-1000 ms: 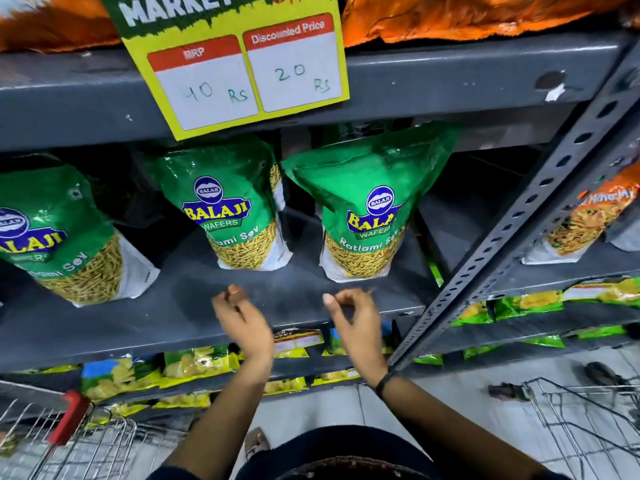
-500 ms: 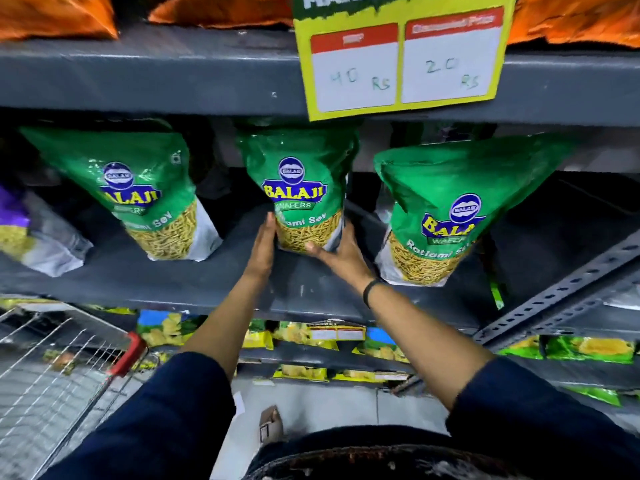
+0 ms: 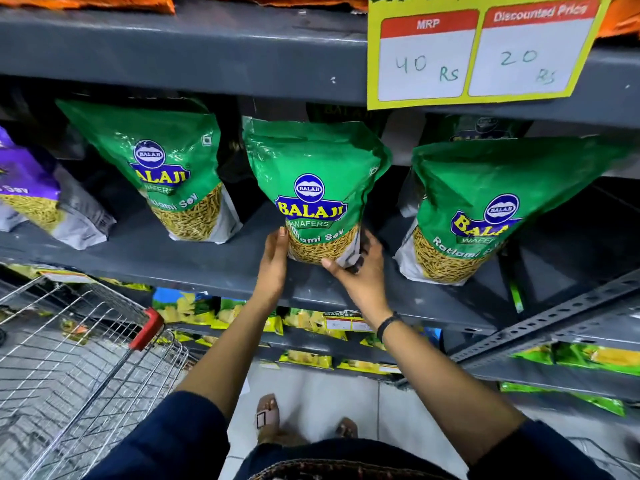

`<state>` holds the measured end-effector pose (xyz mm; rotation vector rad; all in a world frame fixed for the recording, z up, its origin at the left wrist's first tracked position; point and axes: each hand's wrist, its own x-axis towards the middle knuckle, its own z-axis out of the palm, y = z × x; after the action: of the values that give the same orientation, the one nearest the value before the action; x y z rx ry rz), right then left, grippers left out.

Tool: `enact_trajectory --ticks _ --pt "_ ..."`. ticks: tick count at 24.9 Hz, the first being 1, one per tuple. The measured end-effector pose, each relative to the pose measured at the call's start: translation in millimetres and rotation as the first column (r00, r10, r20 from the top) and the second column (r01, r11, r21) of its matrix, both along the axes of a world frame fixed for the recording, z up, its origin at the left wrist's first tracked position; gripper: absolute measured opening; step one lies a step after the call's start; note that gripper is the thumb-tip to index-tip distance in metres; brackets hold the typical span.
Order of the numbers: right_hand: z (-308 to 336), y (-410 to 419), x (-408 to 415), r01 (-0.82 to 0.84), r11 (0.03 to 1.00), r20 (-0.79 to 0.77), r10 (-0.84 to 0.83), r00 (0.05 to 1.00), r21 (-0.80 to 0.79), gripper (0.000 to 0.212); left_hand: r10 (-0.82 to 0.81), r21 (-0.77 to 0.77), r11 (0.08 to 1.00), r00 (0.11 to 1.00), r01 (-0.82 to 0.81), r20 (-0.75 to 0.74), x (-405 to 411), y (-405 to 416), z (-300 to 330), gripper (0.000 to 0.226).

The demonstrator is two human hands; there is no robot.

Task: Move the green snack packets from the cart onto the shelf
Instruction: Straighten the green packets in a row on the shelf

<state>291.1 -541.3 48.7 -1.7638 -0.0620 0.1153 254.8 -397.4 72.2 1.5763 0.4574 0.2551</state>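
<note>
Three green Balaji packets stand on the grey shelf (image 3: 207,265). The middle green packet (image 3: 311,174) is upright, and both hands hold its base. My left hand (image 3: 273,265) presses flat against its lower left side. My right hand (image 3: 360,271) cups its lower right corner, thumb across the front. A left green packet (image 3: 166,161) and a right green packet (image 3: 485,195) lean on either side, untouched. The wire cart (image 3: 79,358) with a red handle sits at the lower left; no green packets show in its visible part.
A purple packet (image 3: 31,192) lies at the shelf's far left. A yellow price sign (image 3: 481,53) hangs from the shelf above. Lower shelves hold yellow and green packets (image 3: 311,320). A perforated metal upright (image 3: 554,317) crosses at the right. My feet stand on the tiled floor.
My hands rose from in front of the shelf edge and closed on the base of the middle green packet, which now stands more upright. The view has swung left.
</note>
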Motion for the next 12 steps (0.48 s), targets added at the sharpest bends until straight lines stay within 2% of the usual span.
enact_trajectory --ticks 2,3,6,9,12 --pt "-4 0 -19 0.164 0.986 0.000 -0.164 0.986 0.029 0.052 0.180 0.022 0.983 0.984 -0.180 -0.004 -9 -1 -4 0.033" --pt "-5 1 -28 0.198 0.980 0.018 -0.199 0.980 0.017 0.044 0.256 0.032 0.966 0.966 -0.257 0.028 -15 1 -7 0.031" --pt "-5 26 -57 0.092 0.994 0.010 -0.092 0.996 -0.053 0.033 0.419 0.003 0.907 0.903 -0.421 0.092 -29 23 -16 0.020" --pt "-6 74 -66 -0.051 0.996 -0.037 0.048 0.998 -0.076 0.038 0.494 -0.046 0.870 0.866 -0.492 0.083 -41 63 -21 0.035" --pt "0 132 -55 -0.126 0.988 -0.069 0.120 0.990 -0.088 0.068 0.471 -0.042 0.882 0.881 -0.470 0.045 -51 123 -25 0.043"
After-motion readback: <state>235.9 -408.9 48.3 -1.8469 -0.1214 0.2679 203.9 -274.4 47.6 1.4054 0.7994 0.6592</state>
